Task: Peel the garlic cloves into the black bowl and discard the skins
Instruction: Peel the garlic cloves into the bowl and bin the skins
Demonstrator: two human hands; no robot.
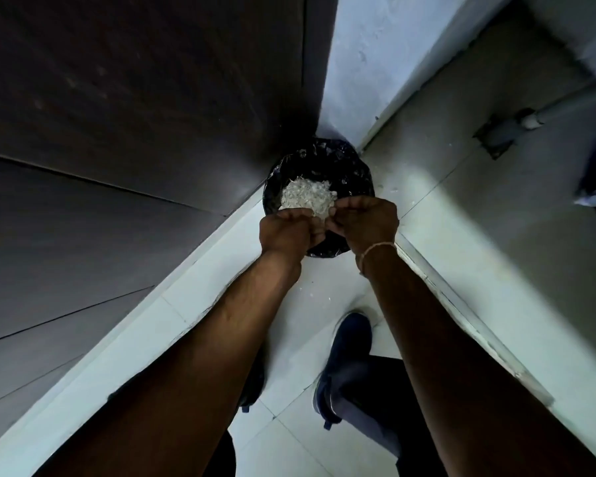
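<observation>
On the left a dark cabinet [117, 132] wall runs toward the far corner, where a bin lined with a black bag [351, 170] holds a pale heap of garlic skins [307, 196]. Over its near rim the left hand [289, 232] curls around loose skins; the right hand [367, 220], fingers bent inward, seems to pinch more, though I cannot tell for sure. Flakes already dot the floor tiles [307, 290]; letting go too near the rim would likely scatter more beside the shoe [344, 359].

Dark door [135, 115] and wall [375, 63] hem the bin [341, 160]; nearer floor [289, 339] seems open.
</observation>
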